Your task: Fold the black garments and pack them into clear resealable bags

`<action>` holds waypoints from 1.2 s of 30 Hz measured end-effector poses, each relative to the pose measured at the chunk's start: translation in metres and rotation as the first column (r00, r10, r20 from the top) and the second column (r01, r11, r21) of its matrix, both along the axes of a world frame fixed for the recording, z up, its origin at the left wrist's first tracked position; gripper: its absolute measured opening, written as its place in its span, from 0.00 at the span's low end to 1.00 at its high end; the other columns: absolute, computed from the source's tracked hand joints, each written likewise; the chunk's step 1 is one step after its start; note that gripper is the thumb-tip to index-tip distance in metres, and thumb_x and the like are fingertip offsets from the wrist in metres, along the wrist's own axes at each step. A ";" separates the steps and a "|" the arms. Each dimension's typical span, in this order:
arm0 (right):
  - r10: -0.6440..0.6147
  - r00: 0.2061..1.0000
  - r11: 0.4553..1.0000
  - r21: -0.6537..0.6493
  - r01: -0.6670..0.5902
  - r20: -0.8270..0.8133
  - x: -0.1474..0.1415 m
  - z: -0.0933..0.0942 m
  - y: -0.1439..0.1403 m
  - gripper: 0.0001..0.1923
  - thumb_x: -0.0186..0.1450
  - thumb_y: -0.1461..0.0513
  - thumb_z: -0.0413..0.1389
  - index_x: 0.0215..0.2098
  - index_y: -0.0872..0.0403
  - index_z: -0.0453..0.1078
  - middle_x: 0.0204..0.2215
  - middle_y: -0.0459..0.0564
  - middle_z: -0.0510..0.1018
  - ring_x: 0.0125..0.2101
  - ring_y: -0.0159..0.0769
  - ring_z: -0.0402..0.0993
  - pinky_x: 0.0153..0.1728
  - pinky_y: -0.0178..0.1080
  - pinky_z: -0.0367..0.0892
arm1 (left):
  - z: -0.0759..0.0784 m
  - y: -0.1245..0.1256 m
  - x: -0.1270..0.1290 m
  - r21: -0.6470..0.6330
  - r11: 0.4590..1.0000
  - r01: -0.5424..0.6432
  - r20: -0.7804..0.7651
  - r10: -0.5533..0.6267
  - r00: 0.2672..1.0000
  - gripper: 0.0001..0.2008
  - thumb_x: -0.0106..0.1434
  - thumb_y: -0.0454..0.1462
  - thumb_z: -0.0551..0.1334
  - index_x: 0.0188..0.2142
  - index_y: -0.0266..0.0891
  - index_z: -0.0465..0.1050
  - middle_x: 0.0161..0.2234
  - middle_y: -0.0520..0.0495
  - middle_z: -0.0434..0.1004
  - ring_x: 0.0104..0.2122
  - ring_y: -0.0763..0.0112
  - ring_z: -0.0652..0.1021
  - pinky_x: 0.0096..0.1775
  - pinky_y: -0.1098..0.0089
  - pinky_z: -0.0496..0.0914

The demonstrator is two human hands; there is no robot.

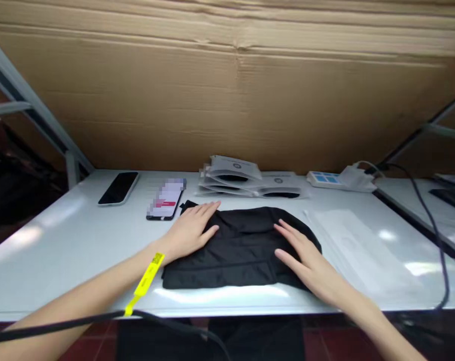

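Note:
A folded piece of black fabric (242, 250) lies flat near the front edge of the white table. Resting on its left part is my left hand (192, 228), open, with the fingers stretched toward the far side. My right hand (300, 250) lies on the fabric's right part, fingers spread and pointing up and to the left. Neither hand grips anything. Whether the fabric is a garment or a bag, I cannot tell. Just right of it are flat, translucent plastic bags (358, 250).
Packed translucent pouches (231, 175) are stacked at the back. Two phones, one dark (119, 188) and one lit (169, 199), lie at left. A power strip (325, 179) with a plugged-in adapter sits back right. A black cable (430, 220) hangs at right; another, yellow-tagged (149, 276), crosses my left forearm.

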State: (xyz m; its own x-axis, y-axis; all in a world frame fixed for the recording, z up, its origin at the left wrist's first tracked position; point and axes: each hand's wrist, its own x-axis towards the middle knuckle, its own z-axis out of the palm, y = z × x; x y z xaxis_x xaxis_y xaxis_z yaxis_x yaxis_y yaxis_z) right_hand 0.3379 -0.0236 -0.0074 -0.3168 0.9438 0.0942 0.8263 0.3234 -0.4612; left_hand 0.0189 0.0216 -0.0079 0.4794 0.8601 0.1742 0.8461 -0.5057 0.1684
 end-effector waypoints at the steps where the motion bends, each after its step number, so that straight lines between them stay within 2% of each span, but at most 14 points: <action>1: -0.044 0.998 0.998 0.032 0.046 -0.045 0.004 0.005 0.009 0.31 0.69 0.46 0.45 0.65 0.49 0.59 0.67 0.53 0.59 0.65 0.45 0.56 0.64 0.54 0.54 | 0.004 0.005 -0.002 0.014 1.000 0.004 -0.008 -0.004 1.000 0.27 0.70 0.43 0.52 0.66 0.39 0.54 0.63 0.40 0.65 0.61 0.56 0.67 0.60 0.56 0.64; 4: -0.120 0.987 0.988 0.088 0.130 -0.110 0.014 0.015 0.045 0.30 0.67 0.48 0.49 0.63 0.52 0.61 0.63 0.57 0.66 0.63 0.49 0.61 0.64 0.55 0.54 | 0.013 0.024 -0.010 0.021 0.999 0.030 -0.049 -0.029 0.998 0.22 0.67 0.38 0.56 0.59 0.38 0.65 0.54 0.38 0.74 0.57 0.52 0.70 0.56 0.54 0.66; 7: -0.078 0.991 0.997 -0.003 0.078 -0.107 0.019 0.017 0.078 0.23 0.63 0.53 0.54 0.55 0.52 0.70 0.53 0.57 0.77 0.53 0.50 0.73 0.56 0.52 0.66 | 0.018 0.042 -0.017 0.001 0.997 0.082 -0.057 -0.082 0.995 0.12 0.66 0.36 0.57 0.46 0.38 0.75 0.41 0.42 0.80 0.46 0.56 0.77 0.48 0.59 0.70; 9: -0.027 0.994 0.999 -0.031 0.024 -0.109 0.020 0.016 0.090 0.15 0.60 0.56 0.57 0.44 0.51 0.76 0.43 0.53 0.82 0.45 0.48 0.79 0.49 0.48 0.72 | 0.021 0.048 -0.022 -0.002 0.994 0.113 -0.045 -0.113 0.993 0.11 0.67 0.36 0.55 0.38 0.39 0.76 0.35 0.45 0.80 0.39 0.61 0.78 0.44 0.63 0.71; 11: -0.006 0.992 1.000 -0.019 0.004 -0.123 0.019 0.017 0.096 0.10 0.59 0.57 0.57 0.36 0.51 0.77 0.38 0.51 0.83 0.40 0.46 0.80 0.46 0.47 0.73 | 0.026 0.050 -0.026 0.016 0.992 0.122 -0.018 -0.121 0.992 0.13 0.68 0.37 0.52 0.35 0.39 0.75 0.35 0.46 0.79 0.37 0.64 0.77 0.41 0.65 0.71; 16: -0.026 0.978 0.992 0.115 0.050 -0.206 0.024 0.029 0.088 0.10 0.61 0.56 0.53 0.34 0.52 0.73 0.37 0.51 0.81 0.40 0.44 0.77 0.46 0.47 0.71 | 0.046 0.039 -0.034 0.090 0.991 0.097 0.055 -0.102 0.993 0.14 0.71 0.39 0.47 0.41 0.40 0.71 0.41 0.46 0.77 0.41 0.65 0.77 0.43 0.66 0.70; 19: -0.025 0.970 0.981 0.183 0.071 -0.241 0.027 0.034 0.075 0.09 0.61 0.57 0.51 0.34 0.51 0.71 0.36 0.51 0.79 0.41 0.43 0.75 0.46 0.46 0.69 | 0.052 0.023 -0.036 0.138 0.981 0.139 -0.022 -0.137 0.990 0.14 0.71 0.38 0.48 0.40 0.40 0.72 0.37 0.47 0.78 0.38 0.65 0.77 0.41 0.67 0.69; 23: 0.002 0.972 0.978 0.204 0.047 -0.234 0.029 0.030 0.055 0.07 0.60 0.59 0.51 0.32 0.49 0.70 0.35 0.51 0.78 0.39 0.43 0.75 0.44 0.45 0.70 | 0.044 -0.002 -0.039 0.170 0.942 0.290 -0.237 -0.246 0.940 0.15 0.72 0.37 0.48 0.40 0.40 0.74 0.34 0.47 0.78 0.35 0.64 0.76 0.38 0.65 0.68; 27: 0.053 0.988 0.980 0.199 -0.024 -0.144 0.032 0.019 0.044 0.08 0.60 0.61 0.50 0.32 0.49 0.71 0.35 0.51 0.79 0.39 0.44 0.76 0.44 0.48 0.70 | 0.032 -0.018 -0.040 0.170 0.928 0.332 -0.263 -0.283 0.923 0.14 0.71 0.35 0.50 0.40 0.40 0.75 0.32 0.47 0.78 0.33 0.65 0.76 0.37 0.65 0.68; 30: 0.088 0.995 0.980 0.185 -0.076 -0.055 0.035 0.015 0.042 0.11 0.61 0.63 0.49 0.35 0.49 0.73 0.37 0.51 0.80 0.42 0.45 0.75 0.47 0.50 0.70 | 0.031 -0.024 -0.040 0.221 0.921 0.320 -0.219 -0.273 0.937 0.13 0.70 0.34 0.52 0.40 0.40 0.75 0.34 0.47 0.78 0.33 0.65 0.76 0.37 0.65 0.68; 33: 0.109 0.994 0.976 0.189 -0.108 0.005 0.033 0.016 0.040 0.14 0.62 0.64 0.47 0.36 0.48 0.75 0.38 0.50 0.81 0.43 0.46 0.76 0.48 0.52 0.69 | 0.033 -0.025 -0.039 0.293 0.916 0.275 -0.162 -0.236 0.958 0.12 0.70 0.34 0.52 0.44 0.39 0.74 0.42 0.44 0.78 0.41 0.61 0.76 0.43 0.63 0.69; 36: 0.074 0.997 0.969 0.238 -0.071 -0.006 0.025 0.018 0.035 0.15 0.67 0.60 0.47 0.42 0.50 0.75 0.41 0.52 0.81 0.44 0.46 0.76 0.49 0.52 0.69 | 0.030 -0.023 -0.038 0.243 0.936 0.256 -0.197 -0.211 0.958 0.14 0.69 0.35 0.53 0.51 0.38 0.71 0.49 0.41 0.77 0.47 0.58 0.75 0.47 0.61 0.69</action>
State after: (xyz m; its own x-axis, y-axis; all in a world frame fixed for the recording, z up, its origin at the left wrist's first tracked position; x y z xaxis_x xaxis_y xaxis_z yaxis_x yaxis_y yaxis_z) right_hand 0.3629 0.0113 0.0109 -0.3804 0.8683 0.3182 0.7901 0.4840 -0.3762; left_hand -0.0190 -0.0015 0.0219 0.7020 0.6548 0.2800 0.7034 -0.6990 -0.1290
